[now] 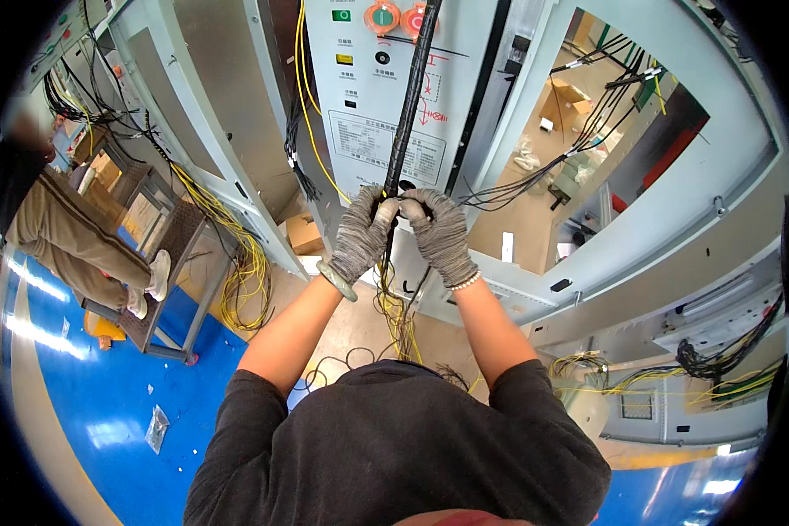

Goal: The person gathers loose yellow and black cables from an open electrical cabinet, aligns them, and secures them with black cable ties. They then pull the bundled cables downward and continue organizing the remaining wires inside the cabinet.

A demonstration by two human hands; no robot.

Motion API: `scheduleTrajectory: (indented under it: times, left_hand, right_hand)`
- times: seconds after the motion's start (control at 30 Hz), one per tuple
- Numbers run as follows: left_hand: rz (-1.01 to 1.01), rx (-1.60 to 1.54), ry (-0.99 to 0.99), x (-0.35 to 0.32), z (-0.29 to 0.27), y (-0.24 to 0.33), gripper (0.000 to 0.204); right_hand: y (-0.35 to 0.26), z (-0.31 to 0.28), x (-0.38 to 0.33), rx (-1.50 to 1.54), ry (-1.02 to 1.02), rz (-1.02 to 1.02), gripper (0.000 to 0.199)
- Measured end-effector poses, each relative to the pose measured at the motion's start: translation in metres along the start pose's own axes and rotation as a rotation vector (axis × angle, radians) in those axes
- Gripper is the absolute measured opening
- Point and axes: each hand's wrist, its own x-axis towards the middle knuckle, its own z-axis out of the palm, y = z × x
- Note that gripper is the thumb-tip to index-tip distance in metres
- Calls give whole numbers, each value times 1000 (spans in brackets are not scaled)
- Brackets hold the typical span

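A thick cable bundle in black wrapping [405,123] hangs in front of a light grey cabinet panel [386,105] and runs down between my hands. My left hand [359,235], in a grey knitted glove, is closed round the bundle, with its thumb against it. On the other side, my right hand [440,235], gloved alike, has its fingers curled in and pinched at the same spot. The fingertips of both hands nearly meet there, and the gloves hide what lies between them. Below them, loose yellow and black wires [399,316] trail to the floor.
An open cabinet door frame [535,114] with black wires across its opening stands to the right. Yellow wire coils [247,285] lie at the left, beside a step platform [162,307] where another person [70,228] stands. A cardboard box [303,233] sits inside the cabinet.
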Motion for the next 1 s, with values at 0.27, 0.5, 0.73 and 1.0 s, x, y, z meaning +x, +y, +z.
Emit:
scheduleTrajectory:
  times: [0.27,0.5,0.73,1.0]
  left_hand:
    - [86,110,50,7,12,-2,28]
    - [10,255,160,8,18,3,28]
    - [-222,-42,-206,19,-3,34,23]
    - [612,621,-242,23,-35,31,34]
  right_hand:
    - [11,-3,8,-145,77,-172,23]
    - [23,20,-53,314,-306,170,42]
    - [22,41,-63,494,-485,525,37]
    - [-13,23,-82,604,-448,554,35]
